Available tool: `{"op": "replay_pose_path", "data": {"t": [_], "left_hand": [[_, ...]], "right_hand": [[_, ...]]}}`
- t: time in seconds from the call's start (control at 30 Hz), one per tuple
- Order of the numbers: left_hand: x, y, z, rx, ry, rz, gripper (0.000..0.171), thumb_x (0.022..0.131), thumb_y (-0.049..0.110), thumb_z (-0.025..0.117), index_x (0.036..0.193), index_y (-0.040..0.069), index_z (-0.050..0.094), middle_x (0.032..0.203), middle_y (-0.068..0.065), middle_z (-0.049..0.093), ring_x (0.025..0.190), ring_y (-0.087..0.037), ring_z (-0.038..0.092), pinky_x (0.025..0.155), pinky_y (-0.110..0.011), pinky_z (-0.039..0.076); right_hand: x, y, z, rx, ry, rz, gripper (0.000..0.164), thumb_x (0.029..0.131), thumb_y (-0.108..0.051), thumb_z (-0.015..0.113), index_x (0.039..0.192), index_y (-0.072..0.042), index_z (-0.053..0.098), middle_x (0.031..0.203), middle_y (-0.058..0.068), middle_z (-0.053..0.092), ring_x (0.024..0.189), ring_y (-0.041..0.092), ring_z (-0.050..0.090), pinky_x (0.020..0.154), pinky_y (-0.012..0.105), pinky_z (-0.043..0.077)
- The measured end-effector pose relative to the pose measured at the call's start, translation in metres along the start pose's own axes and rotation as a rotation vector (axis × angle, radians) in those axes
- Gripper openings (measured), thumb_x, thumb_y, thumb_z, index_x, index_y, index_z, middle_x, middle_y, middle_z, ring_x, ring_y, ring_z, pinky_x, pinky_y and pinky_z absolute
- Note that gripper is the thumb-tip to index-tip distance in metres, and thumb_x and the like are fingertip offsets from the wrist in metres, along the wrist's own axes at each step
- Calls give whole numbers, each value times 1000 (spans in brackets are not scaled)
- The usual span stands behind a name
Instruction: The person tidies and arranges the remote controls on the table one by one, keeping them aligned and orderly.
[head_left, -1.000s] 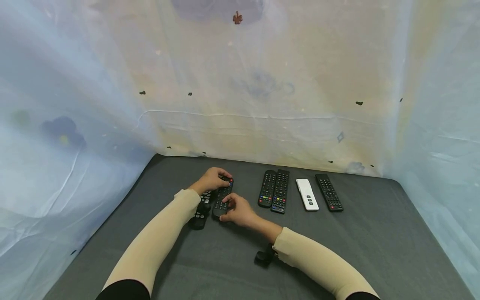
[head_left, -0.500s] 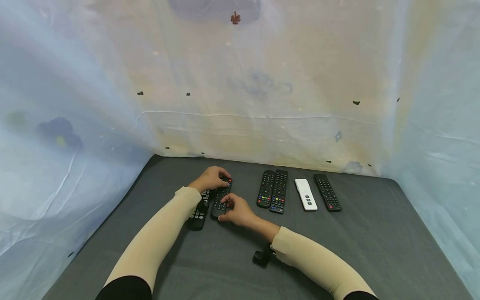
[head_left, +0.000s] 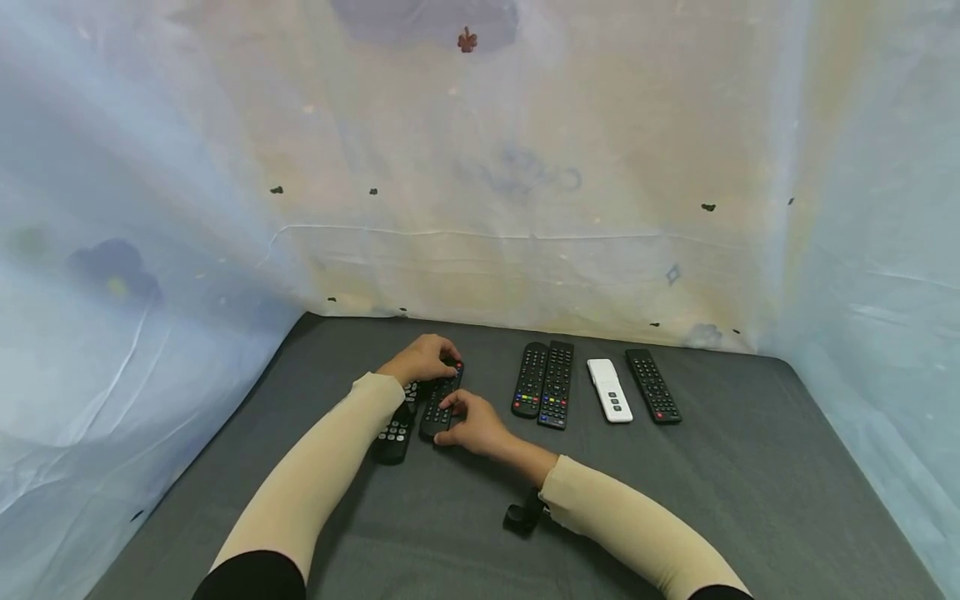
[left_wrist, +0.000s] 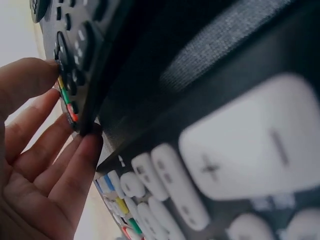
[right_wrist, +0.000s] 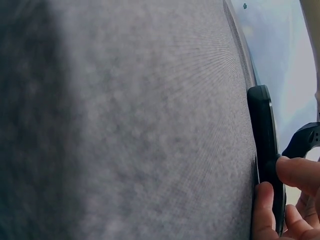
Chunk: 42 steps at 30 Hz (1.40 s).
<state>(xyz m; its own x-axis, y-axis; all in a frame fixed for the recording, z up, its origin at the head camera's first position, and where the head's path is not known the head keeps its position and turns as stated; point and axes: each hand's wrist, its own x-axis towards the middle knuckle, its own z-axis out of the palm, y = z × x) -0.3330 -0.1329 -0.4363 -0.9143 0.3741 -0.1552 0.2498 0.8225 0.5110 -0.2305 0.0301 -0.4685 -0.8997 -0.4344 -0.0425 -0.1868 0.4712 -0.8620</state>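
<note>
My left hand (head_left: 422, 360) pinches the far end of a black remote control (head_left: 437, 410) lying on the grey table. In the left wrist view its thumb (left_wrist: 30, 80) sits on the face beside the coloured buttons, with fingers around the end. My right hand (head_left: 480, 427) holds the same remote's near right side between thumb and fingers (right_wrist: 265, 207). Just left of it, partly under my left wrist, lies a second black remote control with white buttons (head_left: 392, 442), seen very close in the left wrist view.
To the right, two black remotes, one with rounded ends (head_left: 529, 382) and one longer (head_left: 557, 385), lie side by side. Beyond them are a white remote (head_left: 610, 390) and another black remote (head_left: 654, 386). A patterned curtain (head_left: 480, 167) rises behind the grey table (head_left: 720, 483).
Both hands stay on the black remote with almost no movement. The whole head view has drifted slightly.
</note>
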Motion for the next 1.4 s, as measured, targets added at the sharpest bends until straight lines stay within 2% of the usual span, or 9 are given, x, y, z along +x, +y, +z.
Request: {"op": "replay_pose_path", "data": {"t": [0.2, 0.4, 0.53, 0.67, 0.73, 0.9, 1.1, 1.27, 1.4], "left_hand": [[-2, 2, -2, 8, -20, -48, 26, 86, 18, 72, 111, 13, 71, 117, -7, 67, 111, -26, 61, 94, -44, 50], [-3, 4, -4, 23, -41, -54, 26, 87, 18, 71, 112, 12, 70, 116, -7, 67, 109, -25, 62, 92, -43, 51], [-5, 6, -4, 32, -44, -45, 28, 86, 17, 71, 113, 10, 69, 114, -8, 68, 107, -25, 62, 92, -42, 51], [-7, 8, -4, 42, -43, -44, 28, 87, 17, 71, 113, 10, 69, 113, -8, 68, 107, -25, 62, 92, -42, 51], [-7, 9, -3, 40, -30, -46, 28, 87, 18, 71, 114, 10, 69, 114, -8, 67, 107, -25, 62, 91, -42, 51], [-6, 12, -6, -25, 12, -20, 33, 89, 20, 69, 120, 8, 66, 122, -10, 63, 110, -26, 60, 89, -42, 52], [-11, 17, -7, -82, 33, 36, 37, 91, 22, 66, 125, 8, 63, 129, -12, 59, 117, -30, 56, 93, -46, 50], [-22, 17, -11, -136, 57, 19, 39, 90, 22, 67, 126, 9, 62, 131, -11, 58, 123, -32, 53, 95, -48, 48], [-29, 17, -13, -169, 90, -5, 40, 91, 24, 67, 128, 10, 61, 132, -10, 57, 124, -31, 52, 96, -48, 48]], "right_hand": [[1, 3, 2, -2, -3, -22, 44, 72, -20, 84, 111, -15, 64, 114, 9, 61, 107, 23, 57, 88, 41, 48], [1, 3, 1, 26, -18, -6, 44, 74, -18, 83, 114, -14, 65, 117, 10, 59, 107, 22, 56, 84, 39, 50], [0, 2, 1, 67, -33, 13, 44, 75, -14, 82, 115, -12, 64, 118, 13, 56, 85, 17, 64, 70, 31, 53], [-2, 1, 1, 102, -47, 31, 44, 76, -10, 81, 116, -10, 63, 117, 15, 53, 62, 13, 65, 59, 28, 54], [-2, 0, 2, 86, -41, 34, 43, 76, -12, 81, 115, -11, 64, 116, 14, 53, 67, 11, 63, 60, 27, 53], [-4, -3, -1, 51, -40, 24, 43, 76, -16, 81, 115, -14, 64, 116, 12, 54, 98, 20, 54, 73, 33, 49], [-18, -6, -19, 139, -97, -15, 47, 81, -12, 75, 125, -7, 59, 125, 20, 55, 97, 26, 62, 74, 32, 54], [-35, -7, -43, 163, -126, -40, 49, 84, -13, 74, 129, -5, 56, 130, 23, 55, 110, 37, 60, 83, 37, 55], [-46, -5, -63, 157, -122, -58, 47, 85, -13, 73, 128, -3, 57, 128, 25, 56, 111, 39, 60, 84, 37, 55]]}}
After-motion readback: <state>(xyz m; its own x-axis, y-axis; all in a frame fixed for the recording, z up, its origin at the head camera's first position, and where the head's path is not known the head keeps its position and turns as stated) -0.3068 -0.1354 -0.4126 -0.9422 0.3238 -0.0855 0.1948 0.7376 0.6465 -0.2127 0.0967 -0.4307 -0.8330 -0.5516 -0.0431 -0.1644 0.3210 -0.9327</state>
